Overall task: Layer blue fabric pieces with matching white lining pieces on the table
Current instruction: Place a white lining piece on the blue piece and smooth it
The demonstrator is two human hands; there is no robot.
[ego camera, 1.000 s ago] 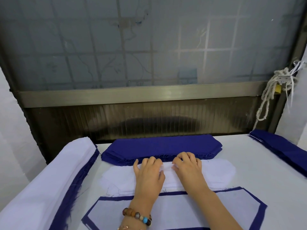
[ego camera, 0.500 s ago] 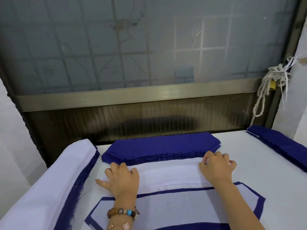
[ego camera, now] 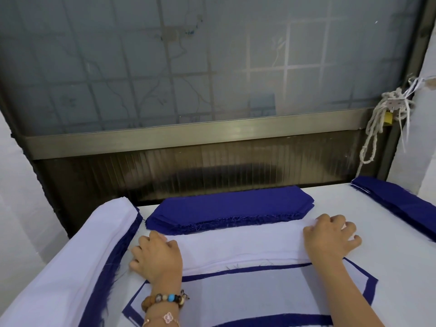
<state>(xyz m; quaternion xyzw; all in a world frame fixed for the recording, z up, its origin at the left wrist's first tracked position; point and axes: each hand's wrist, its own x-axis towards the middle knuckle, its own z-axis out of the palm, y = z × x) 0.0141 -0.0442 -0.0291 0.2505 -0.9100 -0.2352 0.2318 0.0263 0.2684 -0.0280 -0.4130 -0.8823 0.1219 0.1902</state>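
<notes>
A stack of white lining pieces [ego camera: 240, 244] lies across the table's middle. My left hand [ego camera: 157, 257] presses on its left end and my right hand [ego camera: 330, 237] presses on its right end, fingers bent over the cloth. Just behind the lining sits a pile of blue fabric pieces [ego camera: 231, 210]. Nearer to me lies a blue piece with a white lining on top [ego camera: 250, 296], its blue border showing all round.
A tall stack of layered white and blue pieces [ego camera: 70, 260] runs along the left side. More blue pieces [ego camera: 401, 201] lie at the right edge. Behind the white table [ego camera: 389, 267] stand a dark panel and a frosted window. A knotted rope [ego camera: 377, 123] hangs at the right.
Both hands slid apart from the middle of the white lining stack to its two ends, smoothing it flat. The view shifted slightly.
</notes>
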